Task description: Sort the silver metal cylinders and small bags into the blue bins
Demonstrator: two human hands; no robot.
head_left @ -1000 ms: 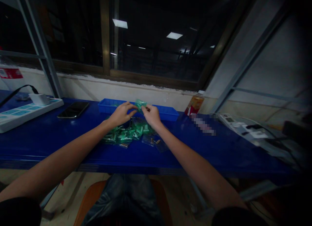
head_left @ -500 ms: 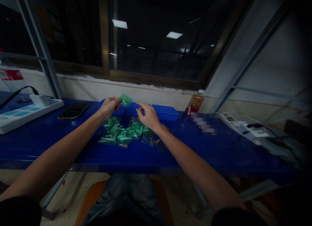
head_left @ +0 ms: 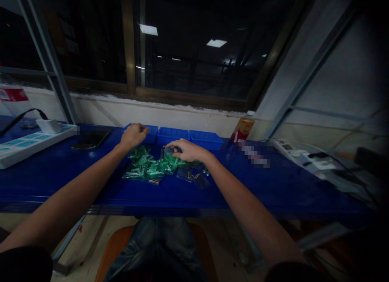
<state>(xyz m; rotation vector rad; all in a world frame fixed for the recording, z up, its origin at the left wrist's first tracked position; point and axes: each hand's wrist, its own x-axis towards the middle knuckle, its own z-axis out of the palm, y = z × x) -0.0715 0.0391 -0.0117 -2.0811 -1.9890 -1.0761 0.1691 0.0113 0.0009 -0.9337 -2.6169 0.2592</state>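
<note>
Green plastic packets [head_left: 144, 167] lie heaped on a blue bench [head_left: 91, 176]. The left hand [head_left: 133, 135] is at the leftmost blue bin [head_left: 152, 136], curled, its grip unclear; the right hand [head_left: 188, 150], thumb and forefinger parted, is over the packets.

Left hand [head_left: 133, 135] at blue bin [head_left: 152, 133], right hand [head_left: 191, 150] at green plastic packets [head_left: 152, 166]; smartphone [head_left: 90, 140] left of both, drink bottle [head_left: 242, 130] to their right.

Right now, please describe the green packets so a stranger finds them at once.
Below the window, a blue table carries three blue bins. The green packets lie heaped in front of them, near the right hand. Their green colour sets them apart from the clear bags beside them.
</note>
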